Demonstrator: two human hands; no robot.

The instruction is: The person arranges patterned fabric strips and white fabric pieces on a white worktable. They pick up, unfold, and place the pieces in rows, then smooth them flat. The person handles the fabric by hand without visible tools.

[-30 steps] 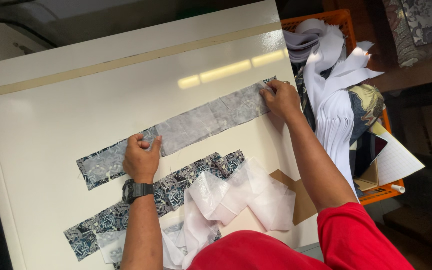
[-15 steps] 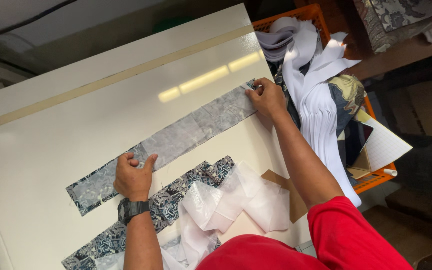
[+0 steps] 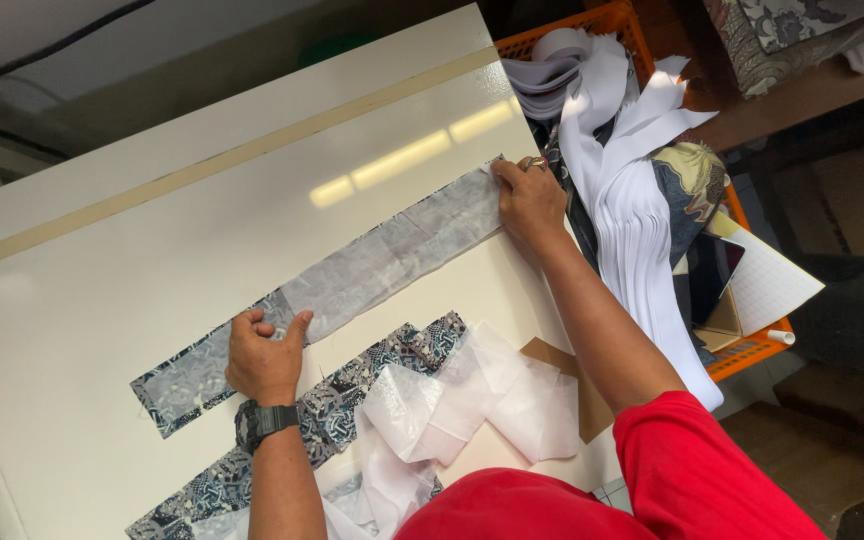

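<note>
Left hand: the left hand [image 3: 264, 360], black wristwatch [image 3: 258, 422] on its wrist, sits on the long pale strip of patterned grey-blue fabric [image 3: 352, 275], knuckles curled, thumb out to the side, so the grip is pressing the cloth down rather than pinching it.

Right hand: the right hand [image 3: 529, 200], ring on one finger, is flat on the far end of that same strip, fingers pressed together right at the cloth's corner near the edge of the surface.

Fabric strip: lies stretched out diagonally on the glossy cream-white surface [image 3: 152, 250], running from lower left to upper right, pinned between both hands.

Second strip: a darker blue-and-white patterned fabric strip [image 3: 352, 395] lies just beside it, closer to the person, roughly parallel.

On top of that: crumpled sheer white interfacing pieces [image 3: 472, 400] overlap the darker strip's near end, with a brown cardboard piece [image 3: 562, 375] poking out from under them.

Container: an orange plastic crate [image 3: 752, 345] sits just beside the surface's right edge, stuffed and overflowing with long white fabric strips [image 3: 632, 210], some dark patterned cloth [image 3: 692, 190] and a white sheet of paper [image 3: 767, 285].

Person: red sleeve [image 3: 702, 470] at the bottom.
</note>
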